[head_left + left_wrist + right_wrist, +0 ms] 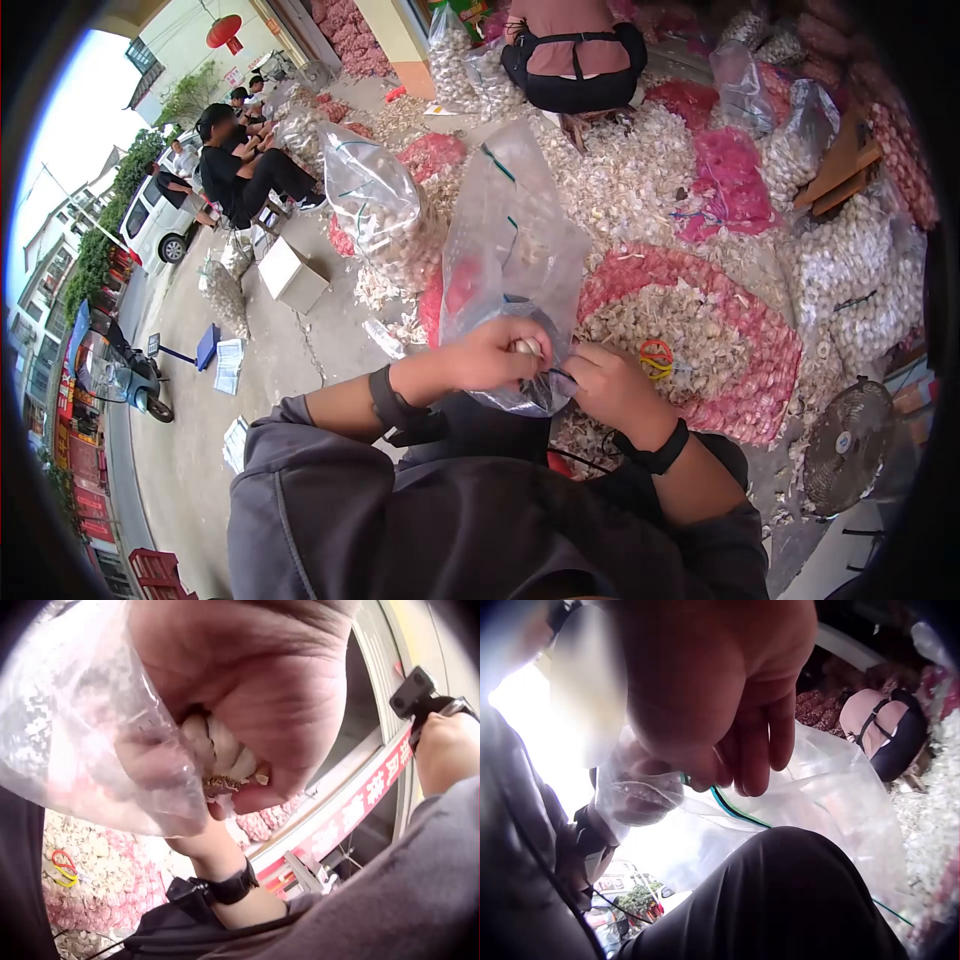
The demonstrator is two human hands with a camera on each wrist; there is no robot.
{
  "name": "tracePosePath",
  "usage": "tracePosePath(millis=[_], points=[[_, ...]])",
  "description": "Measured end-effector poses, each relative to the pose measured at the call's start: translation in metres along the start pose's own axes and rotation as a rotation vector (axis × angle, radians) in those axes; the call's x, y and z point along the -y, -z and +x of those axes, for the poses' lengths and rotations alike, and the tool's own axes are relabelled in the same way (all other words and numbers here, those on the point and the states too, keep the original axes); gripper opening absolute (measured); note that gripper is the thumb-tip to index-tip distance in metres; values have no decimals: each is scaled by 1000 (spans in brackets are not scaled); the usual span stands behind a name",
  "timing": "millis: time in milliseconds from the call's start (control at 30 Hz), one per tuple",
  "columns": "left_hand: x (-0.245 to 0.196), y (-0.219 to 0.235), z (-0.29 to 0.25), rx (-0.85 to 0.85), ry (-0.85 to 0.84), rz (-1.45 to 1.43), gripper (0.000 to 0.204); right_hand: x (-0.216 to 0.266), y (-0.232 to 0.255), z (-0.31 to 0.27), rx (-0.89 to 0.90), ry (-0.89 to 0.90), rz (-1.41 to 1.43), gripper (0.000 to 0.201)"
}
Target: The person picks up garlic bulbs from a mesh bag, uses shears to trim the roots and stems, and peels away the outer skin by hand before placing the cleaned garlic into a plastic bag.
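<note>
Ideally the left hand (495, 352), gripping a garlic bulb (217, 754), stays inside the clear bag (510, 250) while the right hand (600, 385), apparently pinching its rim, holds it wide.

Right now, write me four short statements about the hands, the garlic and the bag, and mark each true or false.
1. The left hand holds a garlic bulb. True.
2. The clear plastic bag lies flat on the ground. False: it stands up in front of the person, held at the hands.
3. The right hand rests on the fan. False: it is at the bag's lower edge, apart from the fan.
4. Coloured rubber bands lie on the garlic pile. True.
</note>
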State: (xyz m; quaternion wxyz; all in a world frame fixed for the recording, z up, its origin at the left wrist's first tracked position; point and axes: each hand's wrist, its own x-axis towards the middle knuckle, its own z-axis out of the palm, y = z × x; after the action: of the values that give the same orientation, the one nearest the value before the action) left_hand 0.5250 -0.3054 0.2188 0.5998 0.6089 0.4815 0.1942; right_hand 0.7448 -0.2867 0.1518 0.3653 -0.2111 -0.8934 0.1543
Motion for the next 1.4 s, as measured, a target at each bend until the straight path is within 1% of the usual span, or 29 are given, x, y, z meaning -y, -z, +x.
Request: tracePosePath(millis=[33, 100, 133, 167, 267, 367, 433, 500, 533, 600, 667, 767, 800, 867, 900, 933, 967, 1000, 1033, 1067, 1100, 1133, 1200, 1233, 1267, 1300, 1333, 1367, 1400], points=[[3, 7, 4, -221, 174, -246, 24, 9, 7, 2, -31, 31, 2, 11], [12, 14, 10, -450, 208, -387, 27, 19, 9, 0, -132, 126, 0, 15], [12, 15, 13, -563, 223, -460, 28, 23, 9, -1, -143, 175, -13, 15], [12, 10, 13, -561, 233, -424, 29, 29, 10, -1, -153, 222, -22, 16], [20, 9, 22, -518, 174, -706, 25, 42, 13, -1, -151, 304, 7, 18], [26, 23, 36, -473, 101, -872, 24, 47, 12, 1, -165, 393, 64, 22], [36, 32, 49, -428, -572, -97, 22, 54, 11, 2, -148, 448, 93, 21], [53, 43, 59, -341, -621, 60, 23, 55, 14, 4, -168, 456, 82, 21], [63, 47, 67, -288, -372, -201, 24, 56, 16, 3, -178, 457, 79, 21], [59, 41, 71, -340, -90, -353, 27, 57, 17, 3, -222, 444, 52, 19], [34, 21, 68, -551, -18, -138, 33, 55, 20, 2, -244, 433, 44, 19], [45, 24, 73, -471, -177, 507, 56, 52, 22, -2, -193, 442, 58, 19], [51, 19, 72, -665, -120, 822, 65, 50, 22, -2, -230, 452, 59, 19], [59, 34, 64, -723, -76, 748, 83, 46, 21, -7, -297, 414, 54, 19], [64, 42, 61, -753, -55, 710, 93, 43, 21, -10, -287, 423, 61, 18], [59, 53, 52, -790, -21, 573, 94, 41, 21, -10, -304, 429, 74, 17], [51, 64, 45, -926, 92, 418, 94, 40, 20, -13, -288, 430, 108, 17], [80, 94, 44, -1034, -122, 263, 95, 40, 16, -16, -331, 398, 101, 20], [66, 89, 33, -1092, -154, 196, 91, 41, 14, -15, -389, 351, 184, 23], [51, 84, 22, -1149, -190, 129, 87, 41, 16, -14, -409, 336, 273, 28], [36, 79, 11, -1206, -230, 63, 83, 37, 15, -14, -461, 308, 260, 28], [30, 67, 0, -1190, -440, 135, 72, 31, 16, -17, -517, 290, 248, 30], [-17, -19, -14, -1128, -695, 177, 54, 6, 14, -31, -505, 27, 247, 29], [-12, -38, -19, -754, -1036, 277, 47, -7, 11, -32, -550, -161, 293, 22], [-17, -60, -8, -317, -1258, 236, 37, -28, 8, -35, -482, -335, 223, 15], [-38, -69, 3, 191, -1233, 356, 33, -54, 0, -44, -399, -463, 167, 18], [-41, -91, 21, 419, -1151, 376, 30, -76, -8, -55, -270, -633, 169, 19], [-32, -110, 42, 525, -961, 360, 28, -103, -20, -73, -34, -781, 131, 21], [-14, -120, 68, 599, -832, 435, 26, -121, -24, -88, 220, -894, 50, 22]])
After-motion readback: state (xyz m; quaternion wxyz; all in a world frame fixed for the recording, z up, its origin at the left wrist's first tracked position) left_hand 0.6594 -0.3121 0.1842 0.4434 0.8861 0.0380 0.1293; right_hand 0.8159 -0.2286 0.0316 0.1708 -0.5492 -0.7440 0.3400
